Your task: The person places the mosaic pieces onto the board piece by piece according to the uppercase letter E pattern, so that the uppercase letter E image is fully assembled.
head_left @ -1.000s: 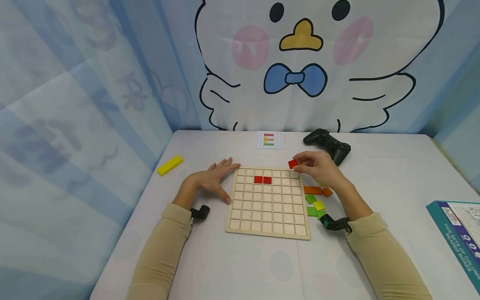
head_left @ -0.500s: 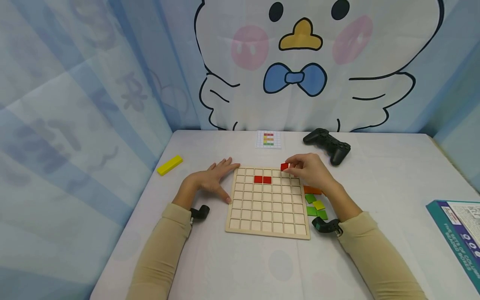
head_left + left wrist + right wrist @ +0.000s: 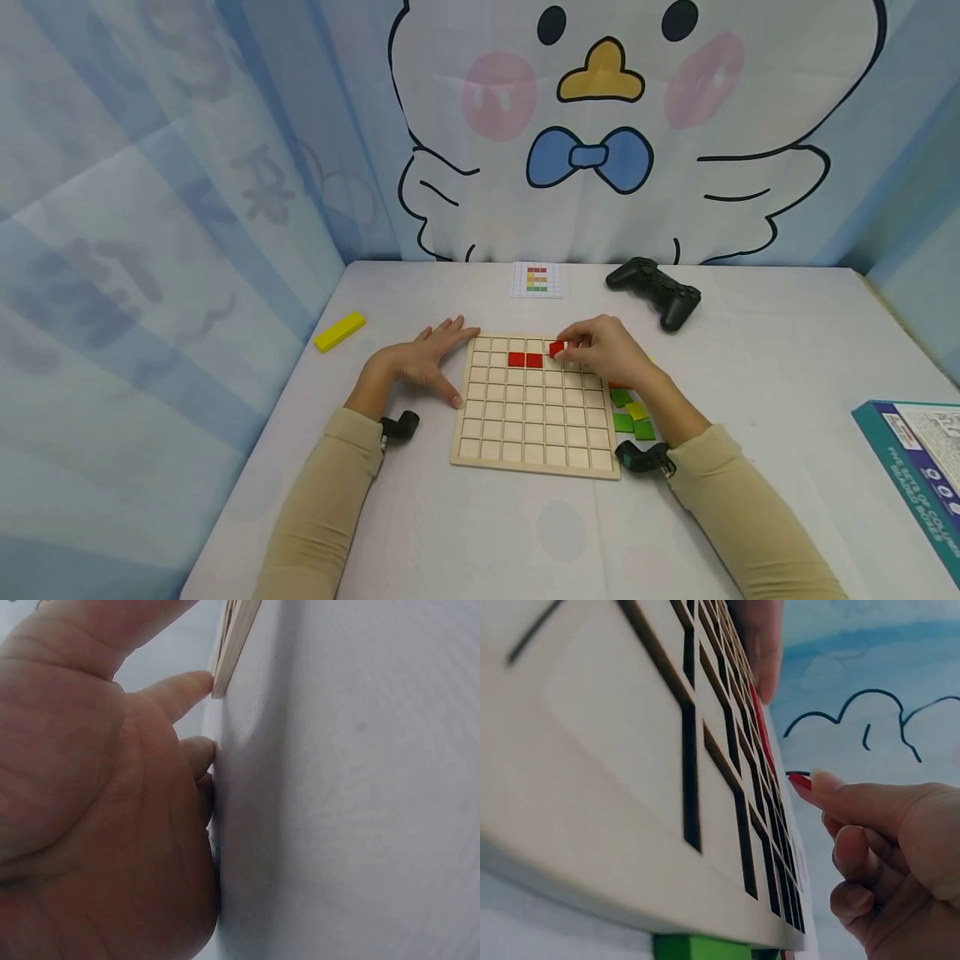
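Note:
A wooden grid board (image 3: 534, 425) lies on the white table, with two red square tiles (image 3: 525, 360) side by side in its second row. My right hand (image 3: 603, 350) pinches another red tile (image 3: 556, 348) between thumb and fingertips, close over the board just right of that pair. The right wrist view shows this held tile (image 3: 801, 781) tilted at the tip of the thumb. My left hand (image 3: 423, 358) lies spread at the board's left edge, its thumb and a fingertip at the rim. In the left wrist view the palm (image 3: 112, 817) is beside the board's corner (image 3: 232, 649).
Green tiles (image 3: 623, 422), a yellow tile (image 3: 637, 411) and a partly hidden orange piece lie right of the board. Behind stand a pattern card (image 3: 537, 280) and a black game controller (image 3: 655, 292). A yellow bar (image 3: 340, 332) is at left, a teal box (image 3: 911, 475) at right.
My right hand has carried the red tile leftward and slightly nearer, from the board's far right corner to beside the two red tiles. The left hand has stayed in place.

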`<action>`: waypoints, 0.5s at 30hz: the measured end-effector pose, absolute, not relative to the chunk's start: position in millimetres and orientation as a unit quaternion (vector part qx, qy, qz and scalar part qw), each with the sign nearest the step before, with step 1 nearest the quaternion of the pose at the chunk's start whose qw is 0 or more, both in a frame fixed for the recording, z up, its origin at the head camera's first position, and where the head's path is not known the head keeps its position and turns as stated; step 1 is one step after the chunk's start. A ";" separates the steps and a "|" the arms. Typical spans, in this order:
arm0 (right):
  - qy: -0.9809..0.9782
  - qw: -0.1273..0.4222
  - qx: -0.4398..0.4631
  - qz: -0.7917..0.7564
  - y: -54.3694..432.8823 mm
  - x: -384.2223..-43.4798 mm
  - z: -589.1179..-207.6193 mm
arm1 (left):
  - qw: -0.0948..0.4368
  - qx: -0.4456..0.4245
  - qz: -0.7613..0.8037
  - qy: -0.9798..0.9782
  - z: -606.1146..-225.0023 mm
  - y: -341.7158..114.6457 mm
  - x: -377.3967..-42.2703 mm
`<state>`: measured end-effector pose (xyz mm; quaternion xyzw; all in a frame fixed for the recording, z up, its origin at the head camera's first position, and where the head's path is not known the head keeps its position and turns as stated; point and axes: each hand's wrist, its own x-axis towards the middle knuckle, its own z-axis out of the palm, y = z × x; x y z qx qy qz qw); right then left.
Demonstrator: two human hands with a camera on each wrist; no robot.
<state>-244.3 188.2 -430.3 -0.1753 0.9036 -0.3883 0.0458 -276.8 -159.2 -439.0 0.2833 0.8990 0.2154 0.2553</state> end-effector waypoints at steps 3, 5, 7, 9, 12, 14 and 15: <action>0.901 0.052 -0.190 -0.388 187.9 -244.7 -433.2 | 0.256 0.284 0.216 0.898 -438.8 -159.1 -276.7; 0.898 0.057 -0.198 -0.389 187.8 -244.9 -434.8 | 0.258 0.283 0.218 0.898 -438.4 -159.1 -276.7; 0.897 0.060 -0.205 -0.387 187.7 -245.4 -436.6 | 0.260 0.282 0.220 0.897 -438.0 -159.2 -276.6; 0.897 0.061 -0.207 -0.386 187.1 -245.4 -437.3 | 0.261 0.281 0.222 0.897 -437.6 -159.4 -276.6; 0.898 0.058 -0.210 -0.381 186.1 -245.5 -438.5 | 0.260 0.281 0.220 0.897 -437.9 -159.6 -276.7; 0.898 0.059 -0.210 -0.381 185.4 -245.3 -438.8 | 0.258 0.282 0.220 0.897 -438.2 -159.9 -276.8; 0.898 0.059 -0.210 -0.381 185.4 -245.2 -439.0 | 0.258 0.283 0.219 0.897 -438.5 -160.0 -276.9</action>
